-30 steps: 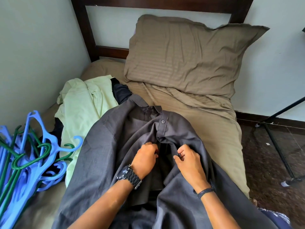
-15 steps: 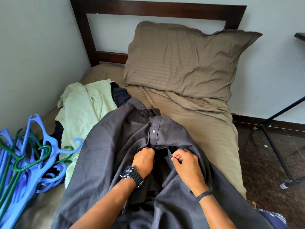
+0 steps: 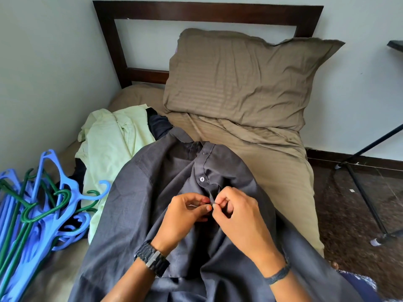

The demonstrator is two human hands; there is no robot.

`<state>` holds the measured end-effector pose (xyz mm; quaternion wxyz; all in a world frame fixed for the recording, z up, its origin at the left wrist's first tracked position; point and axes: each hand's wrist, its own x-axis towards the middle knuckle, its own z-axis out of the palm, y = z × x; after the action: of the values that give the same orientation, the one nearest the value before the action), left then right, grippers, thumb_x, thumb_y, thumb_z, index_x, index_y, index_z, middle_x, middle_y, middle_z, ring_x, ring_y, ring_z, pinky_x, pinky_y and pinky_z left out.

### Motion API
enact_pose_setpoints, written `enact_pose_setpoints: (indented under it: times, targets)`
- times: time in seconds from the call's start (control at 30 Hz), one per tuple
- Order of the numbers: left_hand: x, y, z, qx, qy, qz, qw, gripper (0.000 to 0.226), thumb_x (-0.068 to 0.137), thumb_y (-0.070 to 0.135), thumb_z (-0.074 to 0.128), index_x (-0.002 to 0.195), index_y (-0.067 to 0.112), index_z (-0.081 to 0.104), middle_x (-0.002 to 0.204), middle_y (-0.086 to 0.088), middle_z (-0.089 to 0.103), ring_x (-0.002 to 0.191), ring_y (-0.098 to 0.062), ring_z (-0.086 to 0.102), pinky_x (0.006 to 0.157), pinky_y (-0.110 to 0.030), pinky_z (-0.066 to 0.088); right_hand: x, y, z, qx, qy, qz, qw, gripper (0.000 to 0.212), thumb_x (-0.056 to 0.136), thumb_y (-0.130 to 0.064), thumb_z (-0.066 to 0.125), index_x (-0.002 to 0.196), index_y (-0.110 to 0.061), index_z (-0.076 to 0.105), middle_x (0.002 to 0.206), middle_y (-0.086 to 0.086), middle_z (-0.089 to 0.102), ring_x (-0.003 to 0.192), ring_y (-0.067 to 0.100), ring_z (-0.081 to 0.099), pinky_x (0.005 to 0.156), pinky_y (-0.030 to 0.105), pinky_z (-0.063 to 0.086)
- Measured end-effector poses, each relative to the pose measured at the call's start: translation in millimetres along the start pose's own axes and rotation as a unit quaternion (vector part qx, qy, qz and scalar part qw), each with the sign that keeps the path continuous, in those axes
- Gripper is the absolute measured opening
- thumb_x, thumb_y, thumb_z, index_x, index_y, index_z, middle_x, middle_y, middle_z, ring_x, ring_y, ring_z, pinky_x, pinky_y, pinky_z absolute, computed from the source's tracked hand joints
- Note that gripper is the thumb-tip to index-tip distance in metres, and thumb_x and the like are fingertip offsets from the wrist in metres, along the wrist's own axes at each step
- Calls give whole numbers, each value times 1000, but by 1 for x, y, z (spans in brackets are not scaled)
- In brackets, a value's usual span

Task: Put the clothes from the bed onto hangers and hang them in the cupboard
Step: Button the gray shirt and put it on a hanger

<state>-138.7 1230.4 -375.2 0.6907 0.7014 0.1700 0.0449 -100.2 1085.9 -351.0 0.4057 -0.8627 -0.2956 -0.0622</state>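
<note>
A dark grey button-up shirt [image 3: 141,203] lies spread on the bed in front of me, collar toward the pillow. Its top two buttons are fastened. My left hand [image 3: 183,216] and my right hand [image 3: 237,216] meet at the shirt's front placket just below the second button, each pinching the fabric edge between thumb and fingers. A heap of blue and green plastic hangers [image 3: 37,214] lies on the bed at the far left. A pale green garment [image 3: 115,147] lies crumpled beyond the grey shirt, with a dark garment [image 3: 159,125] partly under it.
A brown pillow [image 3: 244,83] leans on the dark wooden headboard [image 3: 207,13] over a brown sheet [image 3: 279,177]. A wall closes off the left side. Right of the bed is dark floor with a black stand's legs [image 3: 366,199]. No cupboard is in view.
Both hands have lifted off the shirt front and come together, now pinching the placket below the second button. The view has tilted up slightly.
</note>
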Motion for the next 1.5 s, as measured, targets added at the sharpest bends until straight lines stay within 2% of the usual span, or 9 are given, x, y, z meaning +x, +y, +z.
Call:
enact_pose_setpoints:
  times: [0.13, 0.3, 0.47, 0.57, 0.83, 1.0, 1.27, 1.37, 1.5]
  targets:
    - [-12, 10, -2, -120, 3, -30, 992, 12, 81, -11, 62, 84, 0, 64, 63, -6, 66, 57, -12, 65, 53, -22, 54, 0, -6, -8, 126, -37, 108, 985, 14, 81, -8, 66, 71, -15, 59, 62, -8, 61, 60, 4, 57, 58, 11, 42]
    - [-24, 9, -4, -148, 11, -33, 988, 10, 82, -8, 60, 84, 0, 66, 68, -9, 67, 63, -15, 66, 59, -25, 56, -7, -2, -6, 245, -22, 206, 947, 20, 81, 2, 64, 75, -16, 59, 62, -3, 65, 57, 6, 57, 61, 21, 48]
    - [-32, 12, 0, -124, -4, -31, 992, 9, 84, -6, 60, 86, 0, 66, 69, -7, 66, 62, -12, 65, 58, -23, 55, -15, -5, -11, 566, -68, 321, 756, 18, 87, 11, 50, 88, -2, 61, 73, 9, 69, 65, 16, 65, 60, 21, 52]
    - [-33, 16, 1, -117, 2, -22, 993, 10, 84, -6, 60, 86, 0, 67, 68, -6, 65, 62, -12, 64, 57, -22, 54, -20, -4, -13, 582, -80, 330, 739, 18, 91, 5, 47, 90, -3, 63, 83, 12, 69, 74, 19, 67, 69, 26, 55]
    - [-38, 20, 5, -112, -14, -12, 994, 10, 83, -3, 61, 90, -1, 68, 73, -9, 64, 65, -16, 65, 64, -27, 57, -27, -4, -13, 468, -39, 276, 839, 15, 98, -11, 47, 96, -10, 62, 85, 7, 71, 75, 20, 65, 69, 34, 52]
    - [-44, 22, 9, -89, -27, 4, 996, 14, 87, -4, 59, 93, 2, 69, 77, -10, 62, 68, -16, 64, 64, -25, 55, -33, 0, -13, 438, -40, 268, 857, 16, 95, -8, 52, 91, -15, 66, 79, 14, 64, 79, 25, 59, 74, 40, 46]
    - [-52, 23, 16, -111, -31, 12, 993, 13, 82, -10, 61, 90, -2, 66, 69, -8, 63, 64, -17, 65, 61, -23, 54, -48, -9, -19, 158, 29, 158, 974, 17, 84, -3, 62, 80, -20, 63, 58, -9, 56, 43, 6, 41, 49, 10, 32]
    - [-55, 22, 16, -121, -30, 6, 992, 11, 81, -10, 62, 88, -2, 65, 67, -8, 65, 64, -18, 66, 61, -25, 55, -55, -17, -20, 58, 35, 114, 991, 14, 82, -5, 63, 81, -19, 60, 60, -26, 53, 48, 8, 46, 50, 9, 32]
    - [-60, 20, 16, -90, -26, 19, 995, 7, 81, -8, 64, 86, -3, 66, 69, -9, 68, 67, -20, 67, 66, -29, 58, -61, -29, -20, 28, 58, 86, 994, 13, 81, -12, 64, 79, -24, 57, 59, -18, 50, 52, 4, 46, 51, 9, 32]
